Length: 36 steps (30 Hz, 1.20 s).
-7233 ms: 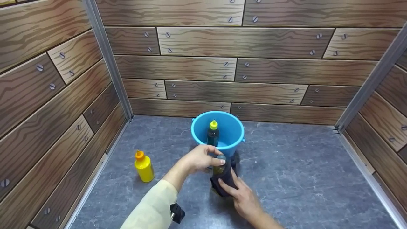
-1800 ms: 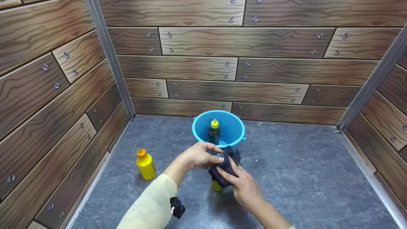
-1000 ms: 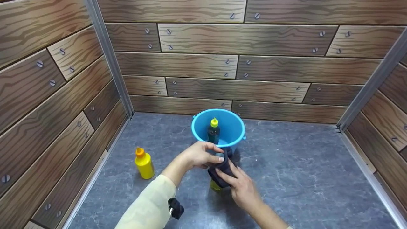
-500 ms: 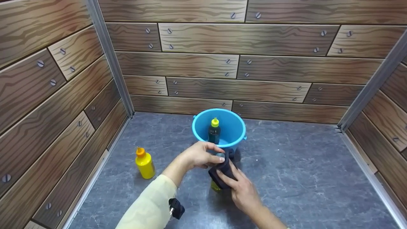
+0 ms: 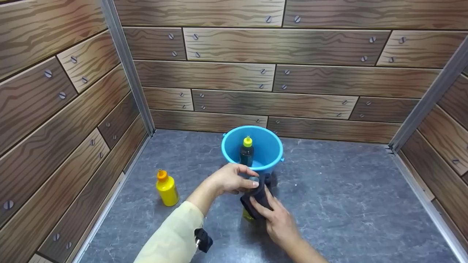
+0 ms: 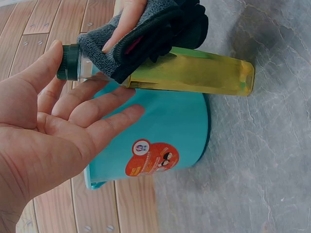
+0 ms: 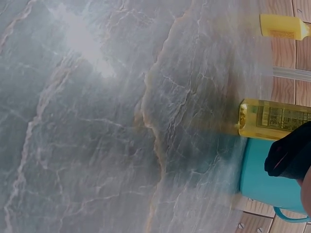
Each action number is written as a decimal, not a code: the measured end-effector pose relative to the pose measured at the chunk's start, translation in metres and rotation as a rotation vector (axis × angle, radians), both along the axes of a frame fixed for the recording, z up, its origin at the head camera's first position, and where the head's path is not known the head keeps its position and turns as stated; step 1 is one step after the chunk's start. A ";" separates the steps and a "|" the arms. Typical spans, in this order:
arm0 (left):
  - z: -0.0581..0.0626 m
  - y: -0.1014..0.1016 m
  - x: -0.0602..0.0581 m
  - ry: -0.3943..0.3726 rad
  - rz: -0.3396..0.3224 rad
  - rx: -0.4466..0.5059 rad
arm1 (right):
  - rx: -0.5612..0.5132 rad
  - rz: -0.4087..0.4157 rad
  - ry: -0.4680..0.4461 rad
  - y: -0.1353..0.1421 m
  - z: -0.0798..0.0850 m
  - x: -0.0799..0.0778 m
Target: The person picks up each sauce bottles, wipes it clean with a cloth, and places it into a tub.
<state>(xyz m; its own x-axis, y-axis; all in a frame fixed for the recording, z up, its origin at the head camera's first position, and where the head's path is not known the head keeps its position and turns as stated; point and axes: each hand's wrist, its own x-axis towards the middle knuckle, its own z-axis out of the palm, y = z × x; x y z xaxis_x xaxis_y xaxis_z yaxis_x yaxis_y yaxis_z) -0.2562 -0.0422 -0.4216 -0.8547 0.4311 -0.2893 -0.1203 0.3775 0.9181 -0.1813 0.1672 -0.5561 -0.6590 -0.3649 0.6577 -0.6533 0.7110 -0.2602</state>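
A clear bottle of yellow liquid (image 6: 194, 77), perhaps cooking oil, is upright in front of the blue bucket (image 5: 270, 148). My left hand (image 5: 228, 179) pinches its dark green cap (image 6: 69, 62) between thumb and index finger; the other fingers extend beside the neck. With my right hand (image 5: 280, 221) I hold a folded dark grey cloth (image 6: 141, 39) against the bottle's upper part, covering much of it in the head view. Below the cloth, the bottle's lower end shows in the right wrist view. Whether its base touches the floor I cannot tell.
Inside the bucket stands a dark bottle with a yellow-green cap (image 5: 247, 153). A yellow squeeze bottle with an orange cap (image 5: 167, 191) stands on the grey marbled floor (image 5: 351, 204) to the left. Wood-patterned walls (image 5: 234, 76) enclose the back and sides.
Since the earliest frame the cloth has shifted up the bottle, covering its upper part and exposing its base. Over the last half second the cloth and right fingers dip slightly; the left hand keeps the cap.
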 end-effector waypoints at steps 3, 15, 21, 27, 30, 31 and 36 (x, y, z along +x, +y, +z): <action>0.000 0.000 0.000 -0.004 -0.002 -0.001 | -0.007 0.006 0.017 0.000 -0.004 0.001; -0.001 0.000 0.001 -0.014 0.000 0.032 | -0.019 0.068 0.055 0.005 -0.019 0.000; -0.001 0.000 0.002 0.003 0.007 0.010 | 0.041 0.056 0.014 0.010 -0.028 0.002; 0.000 0.000 0.002 0.000 0.005 0.014 | 0.068 0.038 -0.008 0.011 -0.031 0.005; 0.000 0.000 0.002 0.000 0.002 0.016 | 0.073 0.035 -0.018 0.011 -0.032 0.006; 0.000 0.000 0.002 0.000 0.001 0.017 | 0.075 0.034 -0.022 0.011 -0.033 0.007; -0.001 0.000 0.001 -0.009 -0.005 0.022 | 0.106 0.032 -0.075 0.013 -0.036 0.007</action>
<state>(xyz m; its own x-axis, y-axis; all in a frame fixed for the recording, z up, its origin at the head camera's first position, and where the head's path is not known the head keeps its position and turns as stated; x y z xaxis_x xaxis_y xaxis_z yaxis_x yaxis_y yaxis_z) -0.2552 -0.0422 -0.4221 -0.8497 0.4421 -0.2874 -0.1268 0.3577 0.9252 -0.1741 0.1804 -0.5920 -0.6917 -0.4516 0.5636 -0.6579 0.7159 -0.2338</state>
